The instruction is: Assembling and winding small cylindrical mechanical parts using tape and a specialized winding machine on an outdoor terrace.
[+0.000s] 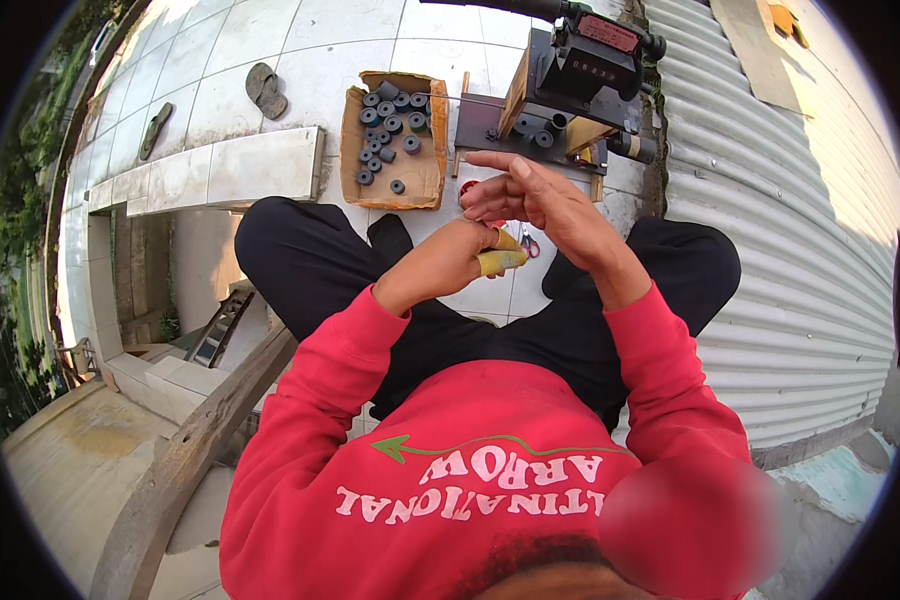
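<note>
My left hand (448,262) is in front of my lap, its fingers curled inward. Yellow coverings (500,262) wrap its thumb and a finger; whether anything is pinched there is hidden. Just right of it and a little farther away, my right hand (545,205) is held up with fingers stretched toward the left, holding nothing that shows. Small scissors (531,246) with dark handles lie beyond the left fingertips, partly hidden between my hands. A small red round thing (467,187) shows behind my right fingers.
Ahead stands an open cardboard box (423,187) with several black rolls (394,124). To its right is a black machine (595,60) with a number counter, on a wooden-legged base. Two sandals (266,91) lie on the white tiles. Corrugated metal (760,250) runs along the right.
</note>
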`<state>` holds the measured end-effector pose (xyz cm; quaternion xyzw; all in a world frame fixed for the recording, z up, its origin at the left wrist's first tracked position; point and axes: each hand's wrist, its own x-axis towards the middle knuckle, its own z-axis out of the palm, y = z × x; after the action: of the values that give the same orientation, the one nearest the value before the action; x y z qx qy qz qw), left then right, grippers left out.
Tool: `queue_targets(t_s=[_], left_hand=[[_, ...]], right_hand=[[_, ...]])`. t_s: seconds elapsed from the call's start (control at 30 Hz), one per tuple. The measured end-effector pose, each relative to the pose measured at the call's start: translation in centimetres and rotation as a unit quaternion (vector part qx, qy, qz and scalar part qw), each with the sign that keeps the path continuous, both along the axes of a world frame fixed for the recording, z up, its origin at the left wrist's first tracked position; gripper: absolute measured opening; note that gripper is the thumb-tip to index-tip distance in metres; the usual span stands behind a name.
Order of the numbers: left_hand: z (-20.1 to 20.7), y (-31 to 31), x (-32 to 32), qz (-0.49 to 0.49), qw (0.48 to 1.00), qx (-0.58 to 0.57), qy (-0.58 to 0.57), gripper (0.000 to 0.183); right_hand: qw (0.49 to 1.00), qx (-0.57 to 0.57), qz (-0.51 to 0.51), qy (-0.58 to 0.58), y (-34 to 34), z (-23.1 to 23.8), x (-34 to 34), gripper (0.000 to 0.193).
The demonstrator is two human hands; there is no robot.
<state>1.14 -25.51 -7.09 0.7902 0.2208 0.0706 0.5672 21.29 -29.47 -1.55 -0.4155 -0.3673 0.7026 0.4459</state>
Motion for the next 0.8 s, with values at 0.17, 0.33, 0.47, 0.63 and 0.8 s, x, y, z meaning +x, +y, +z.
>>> queue_targets(t_s=[0.17, 0.33, 0.47, 0.63, 0.8], left_hand=[[-0.8, -1.8, -2.1, 0.119, 0.979, -0.167, -0.009, 0.033], [1.7, 2.3, -9.1, 0.210, 0.936, -0.280, -0.049, 0.070], [4.8, 6.2, -8.1, 0.248, 0.919, -0.285, -0.109, 0.063], [5.2, 7.5, -0.7, 0.196, 0.887, -0.388, -0.156, 0.044], [1.6, 7.2, 1.3, 0.238, 0.861, -0.392, -0.221, 0.024]], right_hand=[[0.993, 0.017, -0.114, -0.017, -1.5, -0.7, -1.2, 0.039], [0.987, 0.040, -0.106, -0.117, -2.4, -0.1, -2.8, 0.037], [0.951, 0.158, -0.053, -0.262, -3.0, -1.6, -4.1, 0.034], [0.912, 0.153, 0.012, -0.380, -4.7, -1.8, -6.4, 0.030], [0.810, 0.268, 0.077, -0.517, -6.1, -2.5, -3.4, 0.040]])
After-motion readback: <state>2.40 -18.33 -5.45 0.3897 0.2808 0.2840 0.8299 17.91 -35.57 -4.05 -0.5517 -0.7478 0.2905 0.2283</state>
